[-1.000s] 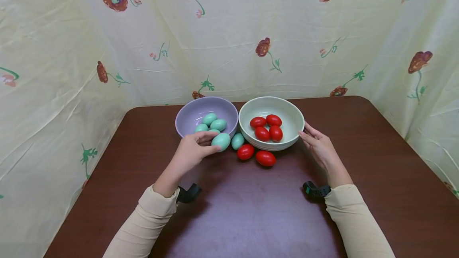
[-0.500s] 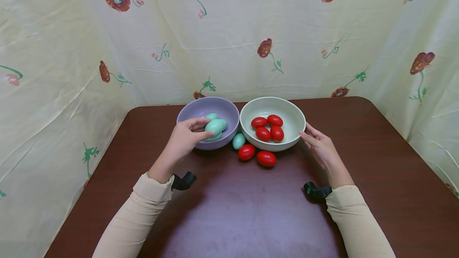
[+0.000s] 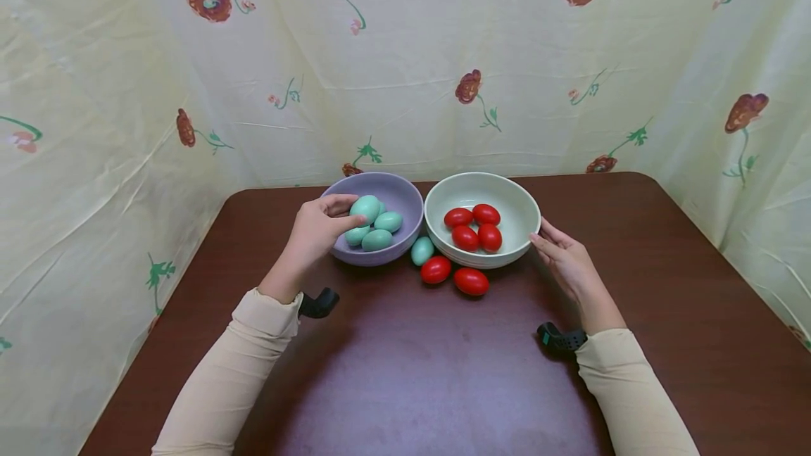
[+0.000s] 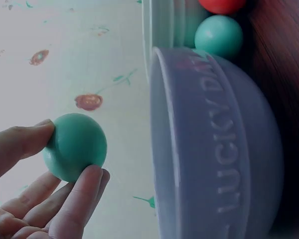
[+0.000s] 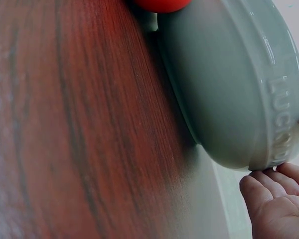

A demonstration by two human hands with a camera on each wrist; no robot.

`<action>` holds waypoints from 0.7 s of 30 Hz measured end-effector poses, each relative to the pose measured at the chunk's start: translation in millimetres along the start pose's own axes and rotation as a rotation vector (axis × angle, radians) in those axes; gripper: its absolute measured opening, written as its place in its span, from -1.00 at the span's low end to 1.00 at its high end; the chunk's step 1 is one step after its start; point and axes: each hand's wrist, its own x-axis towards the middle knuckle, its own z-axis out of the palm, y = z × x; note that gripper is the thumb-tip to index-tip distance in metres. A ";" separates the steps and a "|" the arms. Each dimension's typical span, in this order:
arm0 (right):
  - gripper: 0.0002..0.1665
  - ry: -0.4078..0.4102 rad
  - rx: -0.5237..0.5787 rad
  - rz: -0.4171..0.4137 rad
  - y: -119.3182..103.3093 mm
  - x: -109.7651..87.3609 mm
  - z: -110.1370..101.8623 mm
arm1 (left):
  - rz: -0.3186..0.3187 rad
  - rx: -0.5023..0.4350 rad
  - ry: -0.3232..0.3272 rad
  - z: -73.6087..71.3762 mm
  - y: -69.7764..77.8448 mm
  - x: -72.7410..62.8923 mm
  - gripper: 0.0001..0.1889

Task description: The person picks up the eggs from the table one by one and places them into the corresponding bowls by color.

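My left hand (image 3: 317,231) pinches a mint-green egg (image 3: 365,209) between thumb and fingers, over the left side of the purple bowl (image 3: 405,195). The left wrist view shows that held egg (image 4: 74,147) above the level of the bowl's rim. Several more mint-green eggs (image 3: 377,240) lie inside this bowl. On the right, my right hand (image 3: 567,259) touches the outer side of a pale green bowl (image 3: 519,213) near its rim, fingers fairly straight. Several red eggs (image 3: 465,238) sit in the pale bowl. In the right wrist view, fingertips (image 5: 259,181) rest against its wall.
In front of the bowls, one mint-green egg (image 3: 422,250) and two red eggs, one (image 3: 436,269) left of the other (image 3: 472,281), lie on the brown table (image 3: 405,371). The bowls stand side by side near its back edge. A flowered curtain (image 3: 393,55) hangs behind.
My left hand has carried the mint-green egg up and left, from the purple bowl's front right to over its left side. My right hand has stayed at the pale bowl.
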 end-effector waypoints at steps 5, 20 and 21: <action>-0.06 0.003 -0.030 0.003 -0.1 -0.4 -1.0 | -0.019 -0.013 0.015 0.5 -2.9 8.2 -0.47; -0.04 0.004 -0.023 0.007 0.2 -0.4 -1.8 | -0.061 -0.031 0.063 -3.6 -11.9 27.5 -0.47; -0.04 0.004 -0.014 0.006 0.3 -0.4 -1.7 | -0.060 -0.040 0.064 -3.9 -12.9 29.0 -0.47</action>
